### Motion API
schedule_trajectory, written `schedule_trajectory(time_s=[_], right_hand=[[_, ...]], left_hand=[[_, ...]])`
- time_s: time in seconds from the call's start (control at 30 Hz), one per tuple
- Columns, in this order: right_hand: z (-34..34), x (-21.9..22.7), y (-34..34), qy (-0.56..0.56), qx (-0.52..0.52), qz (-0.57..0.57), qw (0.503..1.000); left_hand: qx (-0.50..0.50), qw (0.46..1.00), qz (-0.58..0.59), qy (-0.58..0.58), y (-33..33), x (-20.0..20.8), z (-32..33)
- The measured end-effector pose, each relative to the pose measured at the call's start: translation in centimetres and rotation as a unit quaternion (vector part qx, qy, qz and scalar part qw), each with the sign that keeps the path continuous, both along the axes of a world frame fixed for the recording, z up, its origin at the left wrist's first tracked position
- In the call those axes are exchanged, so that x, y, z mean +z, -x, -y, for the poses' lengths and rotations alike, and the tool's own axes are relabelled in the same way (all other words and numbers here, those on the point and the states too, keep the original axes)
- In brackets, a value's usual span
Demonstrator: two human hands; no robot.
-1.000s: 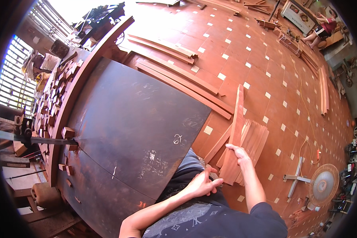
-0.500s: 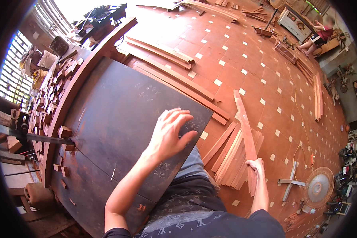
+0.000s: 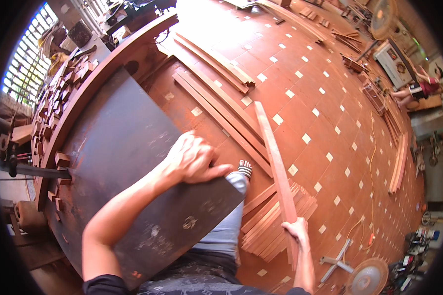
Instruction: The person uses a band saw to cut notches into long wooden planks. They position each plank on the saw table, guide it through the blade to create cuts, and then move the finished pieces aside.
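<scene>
Right hand [image 3: 297, 230] grips the long plank [image 3: 274, 162] right of centre in the frame — holding nearer mid-length should balance it better — while the left hand [image 3: 192, 160], half-curled over the worktop [image 3: 113, 147], looks empty.

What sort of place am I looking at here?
Probably a woodworking shop: long reddish boards lie on the tiled floor, small cut blocks are heaped left of the dark tabletop, and the right hand holds a plank.

A woodworking shop — stacked planks [image 3: 268, 235], heaped wood blocks [image 3: 59, 104], slotted machine table [image 3: 128, 132].
</scene>
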State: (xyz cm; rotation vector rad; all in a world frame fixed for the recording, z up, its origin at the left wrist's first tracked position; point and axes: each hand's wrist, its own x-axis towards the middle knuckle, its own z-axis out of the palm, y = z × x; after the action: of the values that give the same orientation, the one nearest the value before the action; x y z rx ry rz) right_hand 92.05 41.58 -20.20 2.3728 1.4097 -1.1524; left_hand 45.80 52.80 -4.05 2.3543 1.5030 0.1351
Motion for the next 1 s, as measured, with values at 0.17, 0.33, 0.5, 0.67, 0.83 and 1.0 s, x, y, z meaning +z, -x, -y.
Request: schedule_trajectory(time_s=[0.17, 0.33, 0.5, 0.67, 0.83, 1.0], right_hand=[[-10.6, -4.1, -1.0, -0.018, 0.100, -0.040, 0.994], [-25.5, -7.3, 5.0, 0.016, 0.146, -0.060, 0.987], [-36.1, -16.6, 8.2, -0.021, 0.200, 0.054, 0.978], [-42.7, -26.5, 7.0, 0.054, 0.218, 0.164, 0.960], [-46.0, -31.8, 10.3, 0.021, 0.283, 0.184, 0.941], [-54.1, -37.4, 18.3, -0.018, 0.318, 0.145, 0.937]], left_hand=[[-0.012, 1.000, 0.011, 0.014, -0.6, 0.3, -0.7], [0.000, 0.999, 0.013, 0.029, -0.8, 0.4, -0.8], [0.006, 0.999, 0.030, 0.039, -1.1, 1.1, -2.1], [0.017, 0.998, 0.056, 0.028, -0.3, -0.2, -1.9], [0.095, 0.991, 0.063, 0.070, -1.7, 2.8, -1.4], [0.126, 0.985, 0.039, 0.111, -2.0, 3.0, -2.0]])
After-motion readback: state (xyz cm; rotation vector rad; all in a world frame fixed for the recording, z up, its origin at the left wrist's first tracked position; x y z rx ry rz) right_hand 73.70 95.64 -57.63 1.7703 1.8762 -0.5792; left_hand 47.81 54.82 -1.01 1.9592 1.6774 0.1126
